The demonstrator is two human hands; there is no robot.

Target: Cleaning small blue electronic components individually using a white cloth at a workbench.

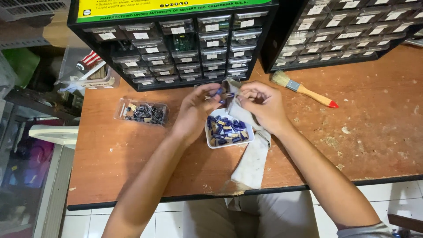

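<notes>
Left hand (pixel 198 108) pinches a small blue part (pixel 219 91), probably a capacitor. Right hand (pixel 260 105) grips the cloth (pixel 253 154). Best kept over the white tray (pixel 210 142) directly beneath.

One head-worn camera looks steeply down from close above the bench (pixel 374 145), facing the drawer cabinets (pixel 176 44) along the frame's top

Blue capacitors (pixel 225 130) fill a white tray (pixel 210 143) at centre, on a reddish-brown tabletop (pixel 379 132), beside a red-tipped brush (pixel 304 89) at upper right.
</notes>
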